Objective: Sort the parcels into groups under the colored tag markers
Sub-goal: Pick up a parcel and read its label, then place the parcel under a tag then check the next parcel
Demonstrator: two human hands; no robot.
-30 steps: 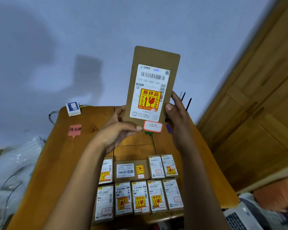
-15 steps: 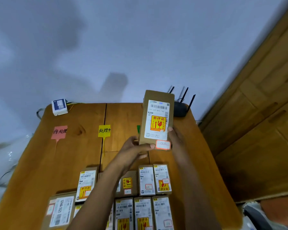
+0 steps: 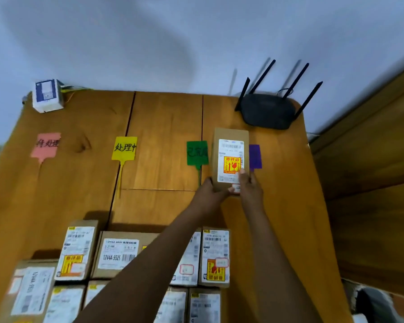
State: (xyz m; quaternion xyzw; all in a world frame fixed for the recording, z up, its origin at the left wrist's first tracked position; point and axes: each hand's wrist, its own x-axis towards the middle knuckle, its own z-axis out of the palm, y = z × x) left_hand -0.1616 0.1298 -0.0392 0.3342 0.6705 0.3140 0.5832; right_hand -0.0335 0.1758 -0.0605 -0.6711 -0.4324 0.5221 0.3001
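Both hands hold one brown parcel (image 3: 229, 145) with a white label and a yellow fragile sticker, low over the wooden table (image 3: 163, 127). My left hand (image 3: 214, 191) grips its near left corner and my right hand (image 3: 248, 186) its near right edge. The parcel sits between the green tag (image 3: 196, 152) and the purple tag (image 3: 255, 156), partly covering the purple one. A yellow tag (image 3: 124, 148) and a pink tag (image 3: 46, 145) lie further left. Several labelled parcels (image 3: 76, 249) lie in rows at the near edge, some hidden under my forearms.
A black router with antennas (image 3: 267, 110) stands at the far right corner, just beyond the held parcel. A small white and blue box (image 3: 46, 95) sits at the far left corner. A wooden cabinet (image 3: 371, 159) flanks the table on the right.
The parcel came down from in front of my face toward the table and away from me, ending between the green and purple tags. My view tilted down, showing the table's far corners.
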